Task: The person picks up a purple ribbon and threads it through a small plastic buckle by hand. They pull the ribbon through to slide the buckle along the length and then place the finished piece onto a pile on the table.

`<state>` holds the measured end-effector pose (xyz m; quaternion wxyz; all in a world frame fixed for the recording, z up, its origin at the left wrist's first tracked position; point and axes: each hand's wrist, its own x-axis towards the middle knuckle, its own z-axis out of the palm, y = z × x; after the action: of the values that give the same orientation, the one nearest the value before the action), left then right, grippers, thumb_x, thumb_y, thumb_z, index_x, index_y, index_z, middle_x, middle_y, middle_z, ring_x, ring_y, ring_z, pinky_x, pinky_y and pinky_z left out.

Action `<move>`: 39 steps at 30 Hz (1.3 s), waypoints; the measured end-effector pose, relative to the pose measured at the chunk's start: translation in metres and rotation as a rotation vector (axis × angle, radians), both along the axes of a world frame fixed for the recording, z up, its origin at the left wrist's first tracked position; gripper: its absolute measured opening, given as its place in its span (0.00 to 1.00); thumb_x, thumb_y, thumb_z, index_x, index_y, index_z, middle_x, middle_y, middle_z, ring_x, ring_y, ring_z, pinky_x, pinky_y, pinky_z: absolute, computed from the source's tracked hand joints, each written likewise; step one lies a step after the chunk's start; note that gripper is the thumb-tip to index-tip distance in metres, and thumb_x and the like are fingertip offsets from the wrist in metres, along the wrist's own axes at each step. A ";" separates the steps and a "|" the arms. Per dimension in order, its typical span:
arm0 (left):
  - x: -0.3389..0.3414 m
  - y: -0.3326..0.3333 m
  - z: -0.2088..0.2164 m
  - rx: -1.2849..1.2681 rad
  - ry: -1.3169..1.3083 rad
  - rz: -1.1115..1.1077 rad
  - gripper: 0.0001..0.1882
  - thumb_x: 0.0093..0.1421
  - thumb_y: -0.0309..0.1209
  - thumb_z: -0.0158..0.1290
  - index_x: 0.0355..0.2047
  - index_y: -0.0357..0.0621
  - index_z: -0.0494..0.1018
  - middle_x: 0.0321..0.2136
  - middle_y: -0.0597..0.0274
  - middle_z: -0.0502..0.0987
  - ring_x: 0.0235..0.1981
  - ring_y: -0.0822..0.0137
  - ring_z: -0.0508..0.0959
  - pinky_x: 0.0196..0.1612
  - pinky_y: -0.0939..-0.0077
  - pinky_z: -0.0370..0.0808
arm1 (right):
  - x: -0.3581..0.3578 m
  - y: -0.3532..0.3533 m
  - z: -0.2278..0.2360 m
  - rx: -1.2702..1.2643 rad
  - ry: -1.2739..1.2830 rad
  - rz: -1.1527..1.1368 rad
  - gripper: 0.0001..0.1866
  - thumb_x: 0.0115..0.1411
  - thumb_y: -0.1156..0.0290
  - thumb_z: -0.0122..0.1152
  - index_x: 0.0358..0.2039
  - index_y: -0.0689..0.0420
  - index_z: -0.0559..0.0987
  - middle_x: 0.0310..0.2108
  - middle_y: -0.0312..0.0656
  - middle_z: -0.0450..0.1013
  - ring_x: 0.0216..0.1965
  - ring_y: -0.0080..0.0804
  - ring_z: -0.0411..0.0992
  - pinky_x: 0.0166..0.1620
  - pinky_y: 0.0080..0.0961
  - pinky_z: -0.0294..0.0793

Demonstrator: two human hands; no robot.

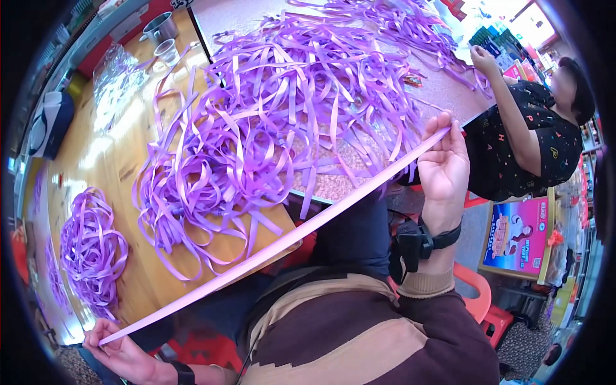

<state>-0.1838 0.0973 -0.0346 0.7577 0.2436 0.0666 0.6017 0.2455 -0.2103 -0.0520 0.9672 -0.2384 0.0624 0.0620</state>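
Under my remote watch: one pale ribbon, stretched past the wooden tabletop's near edge, pinched in left hand and right hand fingers; one small bundle, near-left corner, possibly finished; one large heap, right edge, seemingly remaining.

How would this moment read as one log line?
left hand: holding ribbon | right hand: holding same ribbon | ribbon: stretched between | beyond: purple heap | wood table: smaller bundle at left
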 end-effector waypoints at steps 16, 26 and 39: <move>0.105 0.004 0.023 0.118 0.372 -0.215 0.08 0.56 0.25 0.46 0.37 0.38 0.65 0.22 0.66 0.63 0.17 0.75 0.59 0.22 0.82 0.61 | -0.075 0.113 0.044 -0.046 -0.461 0.672 0.09 0.59 0.76 0.44 0.40 0.59 0.68 0.33 0.48 0.71 0.21 0.24 0.68 0.30 0.25 0.70; 0.183 -0.001 0.032 0.720 0.708 -0.355 0.06 0.52 0.19 0.48 0.32 0.37 0.68 0.28 0.60 0.70 0.27 0.74 0.71 0.29 0.86 0.69 | -0.109 0.184 0.043 -0.234 -0.748 0.982 0.08 0.56 0.79 0.49 0.38 0.63 0.66 0.30 0.41 0.70 0.32 0.21 0.69 0.36 0.16 0.69; 0.198 0.016 0.003 0.383 0.622 -0.608 0.08 0.54 0.21 0.50 0.36 0.38 0.70 0.28 0.68 0.71 0.27 0.82 0.70 0.28 0.91 0.66 | -0.099 0.218 0.026 -0.425 -0.657 1.105 0.07 0.55 0.73 0.51 0.33 0.60 0.66 0.28 0.39 0.65 0.24 0.19 0.63 0.28 0.13 0.62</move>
<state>0.0140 0.1137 -0.0313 0.7849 0.5561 0.1038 0.2527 0.1466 0.0077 -0.0256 0.6943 -0.4268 -0.3549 0.4580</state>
